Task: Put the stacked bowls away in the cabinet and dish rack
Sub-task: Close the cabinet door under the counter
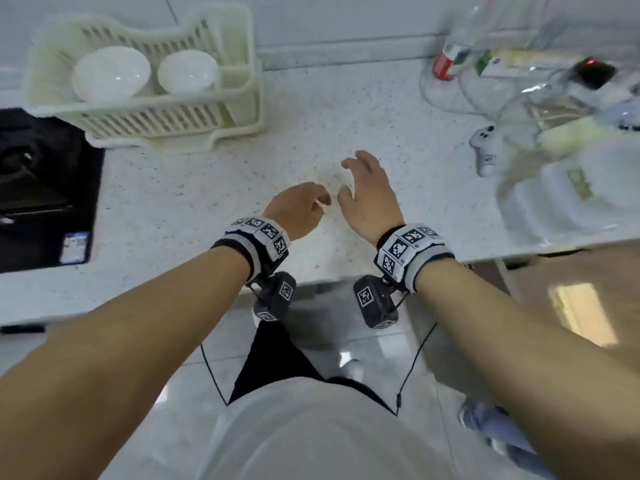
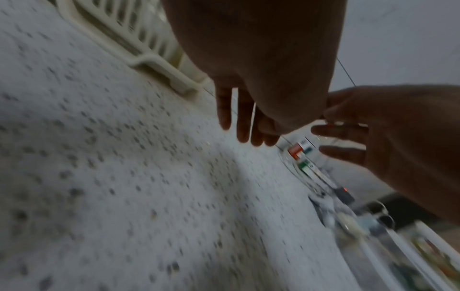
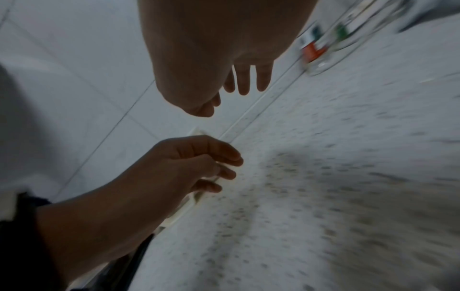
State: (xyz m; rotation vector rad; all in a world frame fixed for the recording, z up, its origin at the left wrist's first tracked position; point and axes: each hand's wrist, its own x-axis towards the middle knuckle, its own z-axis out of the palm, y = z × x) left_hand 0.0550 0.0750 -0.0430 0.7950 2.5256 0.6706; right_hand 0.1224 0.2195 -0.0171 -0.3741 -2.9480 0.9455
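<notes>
Two white bowls [image 1: 110, 76] [image 1: 188, 71] stand on edge, side by side, in my cream slatted dish rack [image 1: 173, 126] at the far left of the speckled counter [image 1: 346, 109]. My left hand [image 1: 298, 209] and right hand [image 1: 372, 195] hover near the counter's front, fingers loosely curled, holding nothing. Only the head view shows the bowls; the left wrist view catches just the rack's corner.

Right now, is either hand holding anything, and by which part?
Nothing is held. The left hand and the right hand hover empty above the countertop, fingers loosely curled.
</notes>
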